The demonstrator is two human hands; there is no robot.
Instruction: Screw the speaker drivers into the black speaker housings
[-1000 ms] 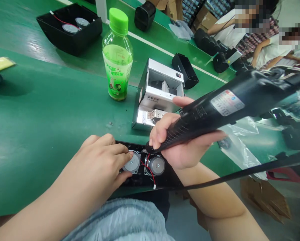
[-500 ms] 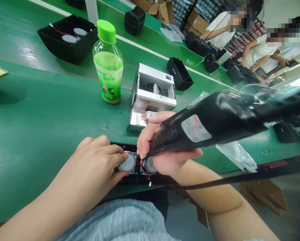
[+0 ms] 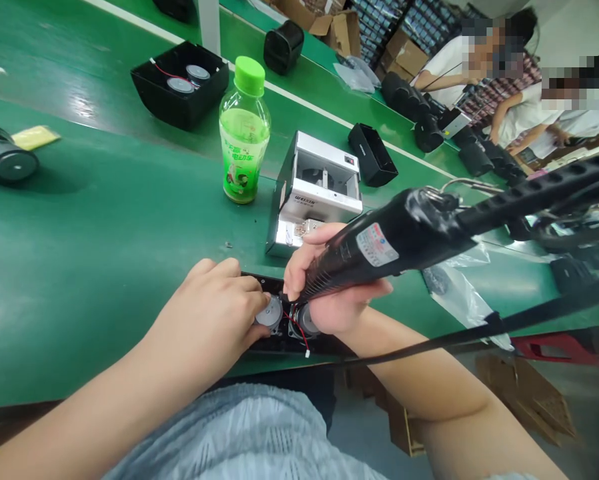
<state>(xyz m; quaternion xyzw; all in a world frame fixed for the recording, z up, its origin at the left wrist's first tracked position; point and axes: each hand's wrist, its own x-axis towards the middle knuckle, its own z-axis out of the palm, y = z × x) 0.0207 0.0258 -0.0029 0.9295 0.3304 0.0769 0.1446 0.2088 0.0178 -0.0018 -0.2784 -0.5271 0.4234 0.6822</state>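
My right hand [image 3: 340, 312] is wrapped around a black electric screwdriver [image 3: 347, 261], which slants down to the left. Its tip, hidden by my fingers, points down between two round grey speakers. With thumb and fingers, my left hand [image 3: 214, 310] grips the edge of the left speaker [image 3: 271, 312]. The right speaker [image 3: 307, 321] is partly covered by my right hand. Both sit in a long black panel [image 3: 267, 345] at the table's near edge. A red wire with a white plug [image 3: 307, 353] hangs over the panel.
Just behind my hands stands a silver screw feeder [image 3: 324, 205], with a green-capped drink bottle [image 3: 244, 143] to its left. Black housings [image 3: 179, 103] sit farther back. A loose speaker [image 3: 9, 163] lies left, a plastic bag [image 3: 472, 307] right. Two or more people work at the far right.
The view has shifted, so the table items appear farther right and more shows at the left. My hands keep the same grips on the screwdriver and left speaker.
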